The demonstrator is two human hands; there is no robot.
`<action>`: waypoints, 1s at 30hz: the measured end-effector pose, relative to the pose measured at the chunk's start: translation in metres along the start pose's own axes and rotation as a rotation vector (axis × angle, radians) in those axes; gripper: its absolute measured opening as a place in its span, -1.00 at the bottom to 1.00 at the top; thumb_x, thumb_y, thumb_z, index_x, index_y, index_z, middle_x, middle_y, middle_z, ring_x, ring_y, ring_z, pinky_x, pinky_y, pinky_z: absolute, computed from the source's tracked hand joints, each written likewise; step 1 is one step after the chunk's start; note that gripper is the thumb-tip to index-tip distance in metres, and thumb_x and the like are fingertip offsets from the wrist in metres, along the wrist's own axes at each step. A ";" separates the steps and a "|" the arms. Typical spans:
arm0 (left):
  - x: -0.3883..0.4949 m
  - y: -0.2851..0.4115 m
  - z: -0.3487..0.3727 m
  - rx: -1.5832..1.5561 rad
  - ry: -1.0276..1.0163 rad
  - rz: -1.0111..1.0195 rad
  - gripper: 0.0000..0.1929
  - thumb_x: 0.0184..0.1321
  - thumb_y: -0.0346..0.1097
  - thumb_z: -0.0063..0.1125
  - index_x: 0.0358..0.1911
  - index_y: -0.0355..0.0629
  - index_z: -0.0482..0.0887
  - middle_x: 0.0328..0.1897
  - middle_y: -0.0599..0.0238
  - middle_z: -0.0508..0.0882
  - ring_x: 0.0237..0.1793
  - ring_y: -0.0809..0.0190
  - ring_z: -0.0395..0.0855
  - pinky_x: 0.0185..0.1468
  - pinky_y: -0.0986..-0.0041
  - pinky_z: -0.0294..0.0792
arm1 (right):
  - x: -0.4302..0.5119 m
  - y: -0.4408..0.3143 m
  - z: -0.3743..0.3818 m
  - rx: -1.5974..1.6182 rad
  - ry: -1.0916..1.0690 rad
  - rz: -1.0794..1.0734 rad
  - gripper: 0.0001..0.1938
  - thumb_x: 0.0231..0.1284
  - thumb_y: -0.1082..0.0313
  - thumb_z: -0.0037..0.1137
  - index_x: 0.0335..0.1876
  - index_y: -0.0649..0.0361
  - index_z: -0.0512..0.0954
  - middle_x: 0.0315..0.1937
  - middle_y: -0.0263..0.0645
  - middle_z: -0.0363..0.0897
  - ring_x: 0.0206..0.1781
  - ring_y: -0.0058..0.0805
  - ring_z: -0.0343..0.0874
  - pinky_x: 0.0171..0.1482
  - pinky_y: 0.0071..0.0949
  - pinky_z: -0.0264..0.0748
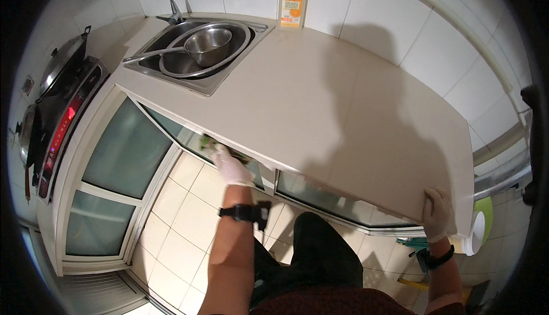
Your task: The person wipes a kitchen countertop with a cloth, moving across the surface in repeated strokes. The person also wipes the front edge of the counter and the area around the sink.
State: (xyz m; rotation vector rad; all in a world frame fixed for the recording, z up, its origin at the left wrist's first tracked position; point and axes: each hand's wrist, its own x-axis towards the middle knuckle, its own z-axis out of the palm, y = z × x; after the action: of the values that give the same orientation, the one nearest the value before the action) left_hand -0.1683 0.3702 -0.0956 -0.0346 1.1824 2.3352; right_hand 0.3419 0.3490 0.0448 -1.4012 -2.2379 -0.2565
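My left hand (pixel 229 165), in a pale thin glove, reaches below the front edge of the countertop (pixel 274 113). Its fingers are closed on a green-and-brown item (pixel 209 142), partly covered by the hand and too blurred to identify. That item is beside the upper part of a glass-panelled cabinet door (pixel 171 128) under the counter. Over at the right end, my right hand (pixel 437 212), also gloved, rests on the countertop at its front edge and holds no loose object.
A steel sink (pixel 208 90) holds a large metal basin (pixel 171 72) and a long-handled metal pot (pixel 208 47). Behind it rises a faucet (pixel 173 8). A bottle with an orange-pictured label (pixel 293 4) stands by the wall. Lidded cookware (pixel 64 64) sits on a lit cooktop (pixel 64 128) at left.
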 end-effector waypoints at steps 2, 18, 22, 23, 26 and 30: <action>-0.036 -0.018 -0.005 0.071 -0.079 -0.019 -0.53 0.54 -0.11 -0.11 0.39 -0.19 0.30 0.23 0.21 0.55 0.09 0.21 0.56 0.19 0.34 0.44 | -0.001 -0.001 0.000 -0.018 0.018 0.010 -0.80 0.24 0.48 0.08 -0.05 0.20 0.62 -0.05 -0.07 0.61 0.01 -0.08 0.61 0.06 -0.20 0.53; -0.193 -0.016 0.014 0.193 -0.334 -0.666 -0.73 0.38 -0.29 0.10 0.05 -0.25 0.49 -0.14 0.21 0.64 -0.23 0.12 0.63 -0.13 0.30 0.50 | -0.006 0.007 0.001 -0.004 0.130 0.032 -0.81 0.13 0.41 0.12 -0.14 0.13 0.63 -0.15 -0.13 0.61 -0.04 -0.02 0.58 0.02 -0.07 0.49; -0.193 -0.012 -0.014 0.226 -0.529 -0.667 -0.73 0.36 -0.41 0.03 0.11 -0.17 0.47 0.04 0.21 0.59 -0.08 0.10 0.62 -0.06 0.30 0.55 | -0.008 0.009 0.001 -0.006 0.167 0.031 -0.81 0.11 0.42 0.12 -0.14 0.14 0.62 -0.16 -0.13 0.60 -0.04 -0.04 0.58 -0.02 -0.11 0.48; -0.190 -0.007 -0.018 0.200 -0.619 -0.644 -0.71 0.36 -0.44 0.01 0.13 -0.15 0.47 0.08 0.21 0.57 -0.04 0.10 0.62 -0.05 0.30 0.56 | -0.008 0.010 0.002 0.005 0.177 0.024 -0.80 0.11 0.40 0.12 -0.14 0.13 0.62 -0.16 -0.13 0.60 -0.04 -0.04 0.58 -0.02 -0.09 0.48; -0.157 0.025 -0.021 0.218 -0.434 -0.413 -0.60 0.41 -0.40 0.04 0.29 -0.08 0.36 0.13 0.22 0.57 0.00 0.13 0.62 -0.04 0.26 0.59 | -0.009 0.011 0.004 0.028 0.197 0.014 -0.79 0.10 0.34 0.12 -0.14 0.12 0.62 -0.13 -0.14 0.60 -0.03 -0.05 0.58 -0.03 -0.05 0.49; -0.110 0.069 -0.001 0.201 -0.378 0.126 -0.52 0.45 -0.39 0.01 0.38 -0.19 0.24 0.19 0.17 0.55 0.04 0.12 0.61 0.06 0.32 0.55 | -0.010 0.012 0.007 -0.001 0.210 0.010 -0.79 0.13 0.33 0.12 -0.12 0.12 0.63 -0.08 -0.15 0.60 0.00 -0.07 0.58 0.00 -0.06 0.49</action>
State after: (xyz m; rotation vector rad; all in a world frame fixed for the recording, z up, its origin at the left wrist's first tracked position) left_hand -0.1043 0.2880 -0.0175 0.5413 1.2424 2.1844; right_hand 0.3536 0.3491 0.0328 -1.3212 -2.0593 -0.3830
